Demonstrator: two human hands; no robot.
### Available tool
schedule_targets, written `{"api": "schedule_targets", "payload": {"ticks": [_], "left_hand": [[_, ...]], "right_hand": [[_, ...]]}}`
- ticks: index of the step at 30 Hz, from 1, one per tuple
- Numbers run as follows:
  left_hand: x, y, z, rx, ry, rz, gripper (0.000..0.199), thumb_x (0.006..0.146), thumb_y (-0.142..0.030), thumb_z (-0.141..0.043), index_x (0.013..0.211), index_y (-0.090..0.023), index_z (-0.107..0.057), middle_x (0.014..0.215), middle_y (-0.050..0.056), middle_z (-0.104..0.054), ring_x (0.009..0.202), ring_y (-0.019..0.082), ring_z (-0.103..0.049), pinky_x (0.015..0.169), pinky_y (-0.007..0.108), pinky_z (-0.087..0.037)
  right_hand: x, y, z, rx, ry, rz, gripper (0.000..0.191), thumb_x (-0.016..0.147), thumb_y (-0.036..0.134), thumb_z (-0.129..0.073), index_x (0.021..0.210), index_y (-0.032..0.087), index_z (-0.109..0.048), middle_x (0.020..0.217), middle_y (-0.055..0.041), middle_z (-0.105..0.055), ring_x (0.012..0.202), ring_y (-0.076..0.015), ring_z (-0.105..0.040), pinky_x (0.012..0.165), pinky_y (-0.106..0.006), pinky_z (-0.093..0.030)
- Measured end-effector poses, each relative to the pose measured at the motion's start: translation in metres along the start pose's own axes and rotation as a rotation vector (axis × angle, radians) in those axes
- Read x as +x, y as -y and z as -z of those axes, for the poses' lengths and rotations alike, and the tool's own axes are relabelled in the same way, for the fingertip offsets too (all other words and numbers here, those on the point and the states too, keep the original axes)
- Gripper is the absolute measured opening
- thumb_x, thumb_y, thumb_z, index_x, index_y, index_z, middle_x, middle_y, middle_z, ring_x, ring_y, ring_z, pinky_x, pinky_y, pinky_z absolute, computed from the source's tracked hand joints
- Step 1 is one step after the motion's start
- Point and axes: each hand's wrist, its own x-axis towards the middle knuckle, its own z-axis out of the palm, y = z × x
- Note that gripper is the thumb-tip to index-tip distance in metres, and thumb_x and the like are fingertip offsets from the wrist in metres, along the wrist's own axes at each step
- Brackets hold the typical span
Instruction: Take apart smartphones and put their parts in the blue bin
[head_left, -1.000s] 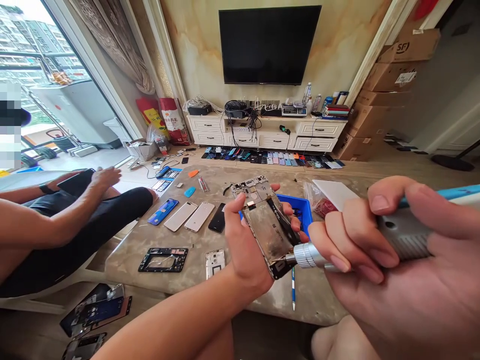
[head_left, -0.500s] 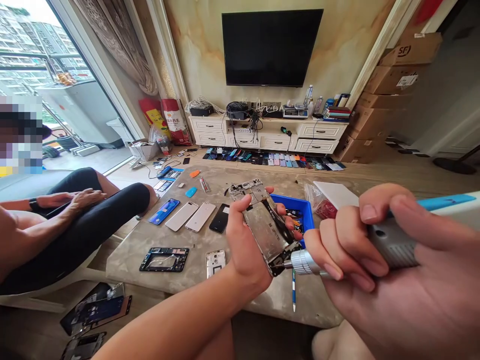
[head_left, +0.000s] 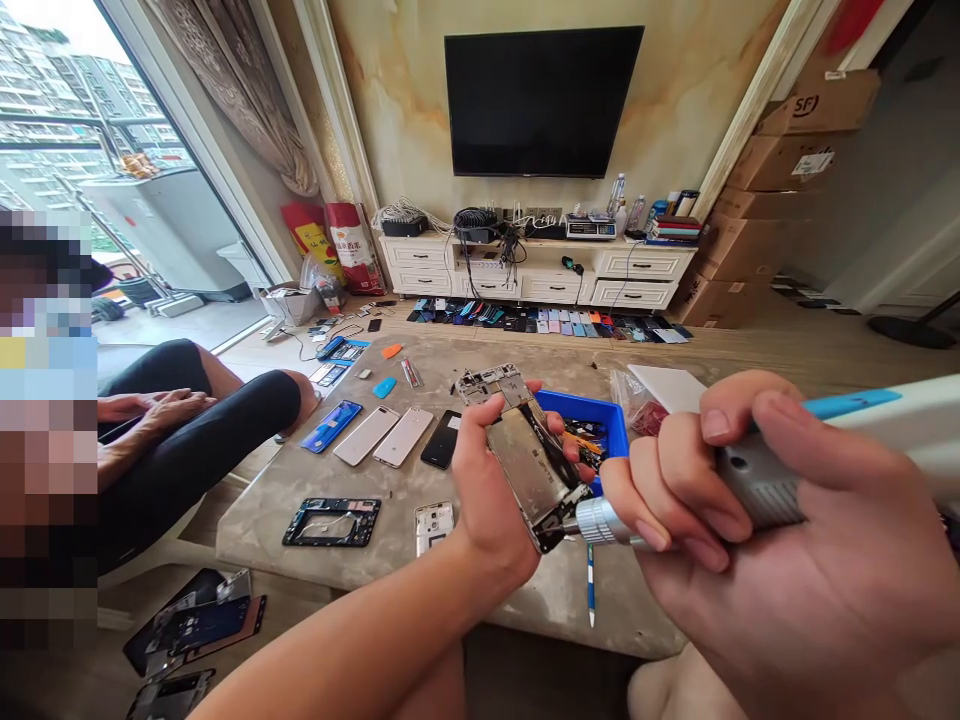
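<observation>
Grasping phone frame in left hand, right hand clenching electric screwdriver at frame edge

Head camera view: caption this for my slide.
Left hand holds an opened smartphone; right hand presses a precision screwdriver to it.

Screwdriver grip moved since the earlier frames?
Yes: the screwdriver's grey grip has shifted left, closer to the blue tray.
</observation>
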Motion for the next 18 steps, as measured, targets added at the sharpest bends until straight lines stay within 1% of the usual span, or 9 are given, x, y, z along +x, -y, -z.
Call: {"api": "schedule_targets", "payload": {"ticks": [4,9,13,18], "left_hand": [[-0.001,0.001,0.0,-0.005,-0.014,-0.004,0.035,0.083,-0.041,-0.052,0.104,-0.016,-0.063,0.072,0.004,-0.057,0.056,0.017,-0.055,0.057,0.031,-0.052],[-0.001,0.001,0.001,0.023,-0.034,-0.019,0.037,0.083,-0.042,-0.053,0.106,-0.016,-0.062,0.074,0.004,-0.059,0.059,0.019,-0.059,0.058,0.031,-0.053],[0.003,0.002,0.004,0.037,-0.075,-0.035,0.035,0.081,-0.042,-0.055,0.104,-0.016,-0.062,0.072,0.003,-0.058,0.055,0.016,-0.055,0.057,0.028,-0.05],[0.005,0.001,0.006,0.051,-0.144,-0.017,0.031,0.081,-0.042,-0.055,0.098,-0.017,-0.062,0.069,0.002,-0.057,0.051,0.013,-0.051,0.054,0.025,-0.047]], "right_hand": [[0.0,-0.002,-0.002,0.002,0.01,0.006,0.023,0.083,0.034,-0.061,0.065,0.021,-0.052,0.039,0.0095,-0.033,0.029,-0.0057,-0.027,0.036,-0.019,-0.033],[0.0,-0.004,-0.002,-0.001,0.029,0.009,0.024,0.085,0.035,-0.059,0.066,0.022,-0.051,0.04,0.0098,-0.032,0.03,-0.0059,-0.027,0.036,-0.019,-0.033],[-0.003,-0.008,-0.003,-0.015,0.055,0.05,0.023,0.086,0.035,-0.059,0.067,0.023,-0.054,0.04,0.0102,-0.033,0.031,-0.0061,-0.027,0.037,-0.019,-0.036],[-0.006,-0.014,-0.003,-0.004,0.079,0.047,0.02,0.086,0.035,-0.061,0.071,0.024,-0.055,0.041,0.0111,-0.032,0.032,-0.0056,-0.026,0.037,-0.019,-0.035]]}}
